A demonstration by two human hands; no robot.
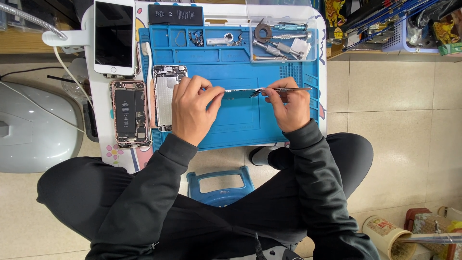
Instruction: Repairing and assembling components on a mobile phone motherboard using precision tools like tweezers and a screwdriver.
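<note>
My left hand (192, 108) pinches the left end of a long narrow circuit board (238, 91), holding it just above the blue work mat (240, 125). My right hand (288, 107) grips thin metal tweezers (288, 89), whose tips touch the board's right end. Partly under my left hand lies an emptied silver phone shell (166, 91). An opened phone with its battery showing (129, 113) lies left of the mat.
A white phone screen (114, 36) and a loose black battery (175, 15) lie at the back of the small table. A clear tray of screwdrivers (281, 43) sits at the mat's far right. A blue stool (221, 185) stands between my knees.
</note>
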